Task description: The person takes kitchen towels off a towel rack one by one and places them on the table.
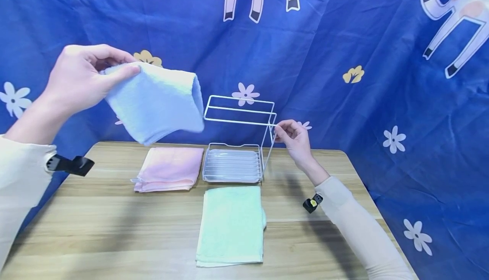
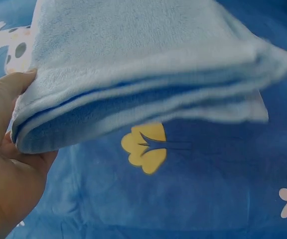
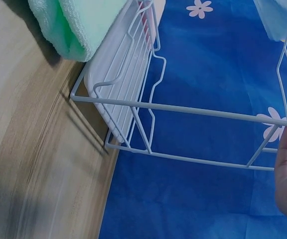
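Observation:
A folded light blue towel (image 1: 156, 101) hangs in the air at the left, pinched at one end between the thumb and fingers of my left hand (image 1: 85, 74). Its layered fold shows close up in the left wrist view, where the towel (image 2: 133, 55) droops away from the hand. My right hand (image 1: 296, 140) pinches the upper right corner of a white wire rack (image 1: 240, 122). The rack stands upright at the back of the table, with a white tray (image 1: 233, 163) in its base. From the right wrist view, the fingers (image 3: 285, 154) grip the rack's post near its top.
A folded pink towel (image 1: 172, 165) lies left of the rack. In front of the rack lies a folded mint green towel (image 1: 231, 224). Everything stands on a wooden table (image 1: 153, 229), with a blue patterned curtain (image 1: 172, 16) behind and to the right.

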Motion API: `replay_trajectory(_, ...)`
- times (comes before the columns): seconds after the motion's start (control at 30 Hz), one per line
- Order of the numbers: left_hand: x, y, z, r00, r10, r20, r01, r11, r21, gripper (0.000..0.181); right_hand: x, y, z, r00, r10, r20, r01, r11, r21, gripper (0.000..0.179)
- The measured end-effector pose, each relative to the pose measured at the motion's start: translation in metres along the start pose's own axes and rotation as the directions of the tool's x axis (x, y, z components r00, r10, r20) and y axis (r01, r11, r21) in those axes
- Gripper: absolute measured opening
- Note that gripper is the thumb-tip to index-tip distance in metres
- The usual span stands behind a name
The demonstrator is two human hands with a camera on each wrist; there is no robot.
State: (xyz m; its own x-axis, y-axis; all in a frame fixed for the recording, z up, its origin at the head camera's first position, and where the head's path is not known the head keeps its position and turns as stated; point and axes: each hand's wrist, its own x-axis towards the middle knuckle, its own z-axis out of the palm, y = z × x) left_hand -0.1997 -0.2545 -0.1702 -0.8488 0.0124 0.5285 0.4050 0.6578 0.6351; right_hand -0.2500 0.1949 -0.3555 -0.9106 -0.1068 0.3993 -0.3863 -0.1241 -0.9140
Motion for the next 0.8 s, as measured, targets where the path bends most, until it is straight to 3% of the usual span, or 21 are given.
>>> replay_trajectory(0.43,-0.017,-0.013,0.001,0.997,-0.051,0.065,0.046,0.995,0.088,0.008,0.000,-0.002,0.000,1.000,-0.008,0.004,0.008,1.000,0.008,0.024)
replay_trajectory(0.8,-0.048,-0.026,0.007,0.991,-0.029,0.133,0.009,0.988,0.152,0.015,0.000,-0.002,-0.002,1.000,-0.011,0.013,0.011,1.000,0.010,0.024)
